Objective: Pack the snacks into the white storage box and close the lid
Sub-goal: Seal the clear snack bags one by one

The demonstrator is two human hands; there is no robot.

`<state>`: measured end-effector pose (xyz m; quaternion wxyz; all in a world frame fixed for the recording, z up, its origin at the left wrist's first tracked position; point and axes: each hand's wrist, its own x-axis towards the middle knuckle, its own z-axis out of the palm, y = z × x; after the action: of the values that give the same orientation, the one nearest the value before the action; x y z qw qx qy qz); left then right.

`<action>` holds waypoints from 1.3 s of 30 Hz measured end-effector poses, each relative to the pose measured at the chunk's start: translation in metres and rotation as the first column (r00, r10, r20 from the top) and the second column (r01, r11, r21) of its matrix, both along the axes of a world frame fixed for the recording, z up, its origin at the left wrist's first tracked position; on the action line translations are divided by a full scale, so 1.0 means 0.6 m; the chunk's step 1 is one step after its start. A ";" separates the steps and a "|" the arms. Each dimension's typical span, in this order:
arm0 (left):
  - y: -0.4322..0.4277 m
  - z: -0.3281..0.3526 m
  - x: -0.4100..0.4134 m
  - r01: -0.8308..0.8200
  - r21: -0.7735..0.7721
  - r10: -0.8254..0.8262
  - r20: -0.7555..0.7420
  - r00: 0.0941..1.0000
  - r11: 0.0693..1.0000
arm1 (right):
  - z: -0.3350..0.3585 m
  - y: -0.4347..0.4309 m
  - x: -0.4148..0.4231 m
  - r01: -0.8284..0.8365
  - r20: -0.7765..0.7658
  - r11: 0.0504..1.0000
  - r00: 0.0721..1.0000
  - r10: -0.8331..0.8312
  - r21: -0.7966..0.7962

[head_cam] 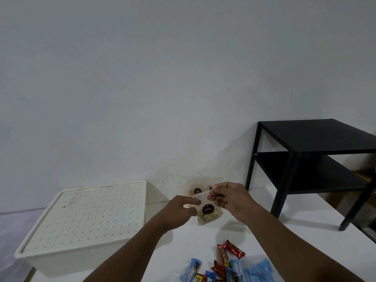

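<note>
The white storage box (67, 247) stands at the left on the white surface with its dotted lid (85, 214) on. Both hands hold a clear snack pouch (209, 214) with a round black label above the surface. My right hand (230, 198) pinches the pouch's top edge. My left hand (181, 210) pinches its left side. Another clear pouch (196, 190) with black labels leans against the wall behind. Several red and blue wrapped snack bars (225, 263) lie in a heap near the bottom edge.
A black side table (317, 139) with a lower shelf stands on the right against the wall. The plain grey wall (162, 78) runs right behind the white surface (183, 241).
</note>
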<state>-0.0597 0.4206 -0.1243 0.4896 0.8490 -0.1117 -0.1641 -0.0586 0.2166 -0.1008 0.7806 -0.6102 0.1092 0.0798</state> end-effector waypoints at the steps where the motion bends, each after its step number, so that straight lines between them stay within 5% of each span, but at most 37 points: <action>1: -0.001 -0.010 0.003 -0.016 0.007 0.016 0.000 1.000 1.000 | -0.008 0.000 0.002 0.000 -0.014 1.000 1.000 0.000 -0.001; 7: 0.002 -0.062 0.029 -0.112 -0.020 0.112 0.005 0.994 0.994 | -0.060 -0.018 0.021 0.051 0.044 0.951 0.998 -0.039 -0.306; 13: -0.002 -0.109 0.064 -0.193 -0.117 0.182 -0.097 0.978 0.974 | -0.127 -0.031 0.042 -0.212 -0.034 0.891 0.976 0.217 -0.402; 39: -0.147 -0.288 0.394 -0.246 -0.046 0.224 -0.281 0.933 0.968 | -0.309 -0.134 0.368 -0.200 -0.216 0.822 0.972 0.096 -0.534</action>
<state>0.1764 0.3324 -0.2971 0.5501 0.8051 0.0527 -0.2155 0.1624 0.1361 -0.2862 0.5496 -0.8061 0.1498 0.1602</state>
